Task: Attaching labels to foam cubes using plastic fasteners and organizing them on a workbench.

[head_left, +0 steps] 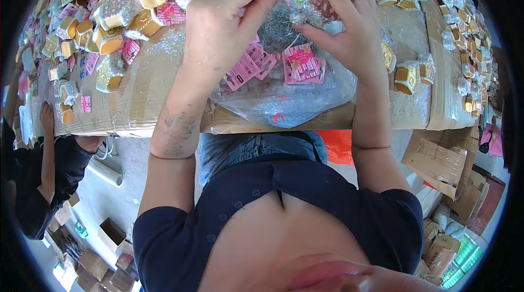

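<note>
Near the top middle, the left hand [221, 24] and right hand [344, 24] both pinch a sparkly little box [305, 2] above pink tags [284, 65].

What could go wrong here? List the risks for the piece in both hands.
1. The small glittery piece, pinched between the left hand and right hand, could slip into the silver tinsel beneath and be hard to find.
2. The clear plastic bag overhangs the cardboard-covered table edge; a nudge might slide it off.
3. The loose pink tags may scatter.
</note>
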